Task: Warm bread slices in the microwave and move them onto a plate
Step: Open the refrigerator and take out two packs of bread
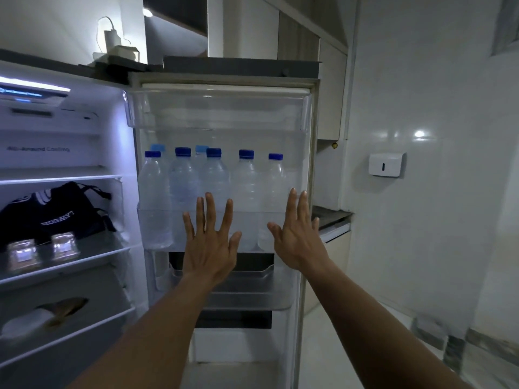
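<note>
I stand in front of an open fridge. Its door (307,164) is swung open straight ahead, with the inner side facing me. My left hand (209,242) and my right hand (297,234) are both raised with fingers spread, palms toward the door's middle shelf (252,214). Neither hand holds anything. No bread, plate or microwave is in view.
Several water bottles (182,197) with blue caps stand in the door shelf. The lit fridge interior at left holds a dark bag (56,214), two small glass jars (22,255) and a drawer (56,315). A white tiled wall with a white wall box (386,164) lies to the right.
</note>
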A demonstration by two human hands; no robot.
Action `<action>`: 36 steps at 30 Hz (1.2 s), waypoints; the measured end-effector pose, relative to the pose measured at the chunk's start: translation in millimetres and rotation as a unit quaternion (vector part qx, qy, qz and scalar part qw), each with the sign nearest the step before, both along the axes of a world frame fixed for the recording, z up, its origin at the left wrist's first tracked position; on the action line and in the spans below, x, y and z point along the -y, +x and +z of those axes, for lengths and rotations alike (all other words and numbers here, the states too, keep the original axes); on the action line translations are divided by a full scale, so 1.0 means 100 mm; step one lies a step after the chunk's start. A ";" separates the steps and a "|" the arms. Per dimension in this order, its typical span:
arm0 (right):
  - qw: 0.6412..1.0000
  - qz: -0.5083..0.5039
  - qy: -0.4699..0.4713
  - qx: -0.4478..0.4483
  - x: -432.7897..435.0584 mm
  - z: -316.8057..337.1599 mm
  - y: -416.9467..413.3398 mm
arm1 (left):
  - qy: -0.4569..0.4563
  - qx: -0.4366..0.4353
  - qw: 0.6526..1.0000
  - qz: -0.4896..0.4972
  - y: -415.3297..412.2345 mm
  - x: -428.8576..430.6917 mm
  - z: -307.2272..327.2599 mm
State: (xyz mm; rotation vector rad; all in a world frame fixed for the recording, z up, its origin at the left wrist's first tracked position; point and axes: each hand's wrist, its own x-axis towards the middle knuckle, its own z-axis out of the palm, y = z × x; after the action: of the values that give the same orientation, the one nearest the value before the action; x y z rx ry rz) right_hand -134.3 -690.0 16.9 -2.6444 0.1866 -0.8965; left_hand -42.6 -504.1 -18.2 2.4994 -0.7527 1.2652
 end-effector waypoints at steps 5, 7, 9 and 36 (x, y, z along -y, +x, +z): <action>1.000 -0.002 0.012 -0.004 0.10 -0.03 0.14 | -0.026 0.011 0.999 0.022 0.13 0.09 -0.04; 1.000 -0.008 0.008 -0.003 0.13 -0.04 0.19 | -0.033 0.015 0.999 0.023 0.19 0.08 -0.04; 1.000 -0.012 0.008 -0.008 0.16 -0.03 0.22 | -0.039 0.016 0.999 0.031 0.23 0.08 -0.02; 0.998 0.025 0.013 -0.064 0.78 0.01 0.66 | -0.029 -0.004 0.995 0.095 0.36 0.57 -0.08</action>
State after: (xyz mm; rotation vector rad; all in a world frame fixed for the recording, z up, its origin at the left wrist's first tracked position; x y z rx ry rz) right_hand -68.0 -767.6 18.3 -2.6704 0.1612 -0.7058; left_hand -6.3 -561.4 -25.7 2.5766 -0.4778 1.3167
